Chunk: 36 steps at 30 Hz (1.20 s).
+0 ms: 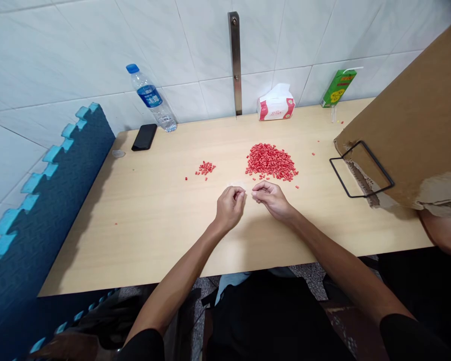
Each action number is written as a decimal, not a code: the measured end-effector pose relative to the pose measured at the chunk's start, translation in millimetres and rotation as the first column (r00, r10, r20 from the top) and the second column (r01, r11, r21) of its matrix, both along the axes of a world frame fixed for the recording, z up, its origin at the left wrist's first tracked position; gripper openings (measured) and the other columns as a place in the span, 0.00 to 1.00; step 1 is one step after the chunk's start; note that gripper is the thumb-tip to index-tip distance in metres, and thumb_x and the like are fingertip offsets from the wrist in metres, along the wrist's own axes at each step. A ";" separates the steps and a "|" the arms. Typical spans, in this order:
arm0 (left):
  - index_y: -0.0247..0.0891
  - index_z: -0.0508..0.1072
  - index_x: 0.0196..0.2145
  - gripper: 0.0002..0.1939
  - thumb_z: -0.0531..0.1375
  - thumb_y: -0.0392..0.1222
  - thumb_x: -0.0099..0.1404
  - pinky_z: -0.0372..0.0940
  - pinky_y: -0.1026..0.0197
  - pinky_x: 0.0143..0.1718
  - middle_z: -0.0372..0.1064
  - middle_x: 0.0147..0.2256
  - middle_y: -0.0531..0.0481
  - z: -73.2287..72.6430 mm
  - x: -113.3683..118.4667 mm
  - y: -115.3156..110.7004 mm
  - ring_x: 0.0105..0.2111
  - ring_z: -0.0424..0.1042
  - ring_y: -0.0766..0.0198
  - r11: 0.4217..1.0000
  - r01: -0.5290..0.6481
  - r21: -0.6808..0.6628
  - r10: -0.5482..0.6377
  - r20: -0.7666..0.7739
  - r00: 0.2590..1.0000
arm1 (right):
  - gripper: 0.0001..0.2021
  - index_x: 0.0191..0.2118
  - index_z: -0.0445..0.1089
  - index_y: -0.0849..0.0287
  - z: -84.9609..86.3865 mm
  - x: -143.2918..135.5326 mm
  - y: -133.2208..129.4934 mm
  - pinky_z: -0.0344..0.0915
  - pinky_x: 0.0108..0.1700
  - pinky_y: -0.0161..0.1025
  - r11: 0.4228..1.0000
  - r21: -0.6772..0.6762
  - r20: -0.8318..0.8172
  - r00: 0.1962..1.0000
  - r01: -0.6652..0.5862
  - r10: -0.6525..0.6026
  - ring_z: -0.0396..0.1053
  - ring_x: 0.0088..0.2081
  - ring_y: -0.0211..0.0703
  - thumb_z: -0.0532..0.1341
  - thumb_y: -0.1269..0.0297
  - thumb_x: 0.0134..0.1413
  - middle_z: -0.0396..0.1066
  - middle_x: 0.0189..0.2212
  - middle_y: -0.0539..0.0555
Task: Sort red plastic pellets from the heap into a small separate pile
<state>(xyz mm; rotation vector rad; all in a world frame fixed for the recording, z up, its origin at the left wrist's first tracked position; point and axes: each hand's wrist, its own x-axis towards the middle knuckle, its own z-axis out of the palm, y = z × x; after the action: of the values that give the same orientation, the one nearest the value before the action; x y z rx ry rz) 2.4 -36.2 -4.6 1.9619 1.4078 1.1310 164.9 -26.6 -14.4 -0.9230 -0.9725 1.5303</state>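
My left hand (230, 204) is closed just above the table (154, 200), thumb and fingers pinched together; whatever is in it is too small to name. Close beside it, my right hand (271, 199) has its fingertips pressed together in a pinch, and I cannot make out what they hold. The two hands face each other with a small gap between. Beyond my right hand lies a large pile of small red pellet-like pieces (270, 161). A smaller group of the same red pieces (206, 168) lies beyond and left of my left hand, with one piece apart.
Along the tiled wall stand a water bottle (152, 98), a tissue pack (276, 104) and a green drink carton (338, 89). A black phone (144, 137) lies at back left. Blue foam mat (60, 195) borders the left; cardboard (402, 110) with a black wire frame (376, 188) borders the right, another person's arm (445, 233) beside it.
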 end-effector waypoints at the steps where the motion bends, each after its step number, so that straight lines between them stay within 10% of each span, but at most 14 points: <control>1: 0.37 0.69 0.35 0.07 0.53 0.41 0.66 0.60 0.62 0.33 0.68 0.30 0.49 0.4 -0.1 0.0 0.30 0.66 0.65 1.000 0.001 0.007 -0.001 -0.012 1.000 | 0.13 0.30 0.70 0.60 -0.9 -0.1 -0.3 0.59 0.24 0.31 1.000 0.002 0.014 1.000 0.007 -0.007 0.62 0.21 0.30 0.71 0.62 0.38 0.67 0.19 0.45; 13: 0.39 0.68 0.33 0.08 0.51 0.41 0.67 0.62 0.60 0.36 0.68 0.31 0.49 1.4 0.4 -4.3 0.32 0.67 0.64 0.990 0.130 0.058 -0.127 -0.060 0.990 | 0.15 0.28 0.66 0.61 5.0 5.9 -1.9 0.60 0.19 0.31 0.972 -0.025 -0.004 0.972 -0.234 0.234 0.64 0.17 0.32 0.66 0.53 0.48 0.70 0.20 0.48; 36: 0.38 0.70 0.32 0.10 0.51 0.40 0.67 0.59 0.59 0.35 0.68 0.28 0.48 -0.6 0.7 -3.1 0.30 0.65 0.63 0.960 0.179 0.216 -0.118 -0.265 0.957 | 0.17 0.30 0.62 0.58 3.8 -0.3 -0.9 0.48 0.15 0.29 0.991 -0.005 0.044 0.990 -0.135 0.135 0.54 0.12 0.28 0.66 0.51 0.45 0.66 0.15 0.43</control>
<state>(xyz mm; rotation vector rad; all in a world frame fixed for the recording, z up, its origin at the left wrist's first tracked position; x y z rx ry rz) 3.1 -39.3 -5.2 2.4099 1.2623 1.0525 164.6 -27.5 -10.6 -0.9109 -1.0843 1.6302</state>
